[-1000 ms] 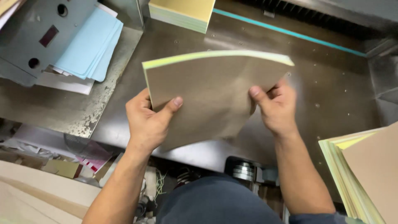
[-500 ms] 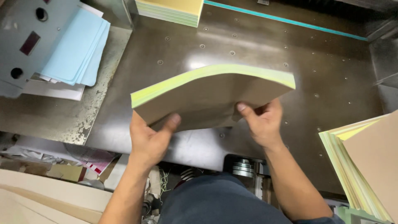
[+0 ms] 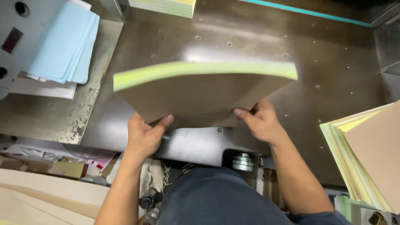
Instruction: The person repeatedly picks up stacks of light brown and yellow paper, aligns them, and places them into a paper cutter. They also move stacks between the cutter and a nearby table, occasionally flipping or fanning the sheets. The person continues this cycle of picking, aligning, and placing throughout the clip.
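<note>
Lifted flatter and higher than before, the paper stack (image 3: 200, 93) with its brown cover hangs over the dark metal bench (image 3: 333, 62); the left hand (image 3: 146, 135) and right hand (image 3: 260, 123) grip its near edge

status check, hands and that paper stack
Left hand and right hand both grip the paper stack. Stack tilted above the metal table. Nothing in the way.

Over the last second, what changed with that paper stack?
The paper stack, raised on edge before, tipped forward and now lies flatter above the metal table. Left hand and right hand kept hold of its near edge. Blue sheets unchanged.
</note>
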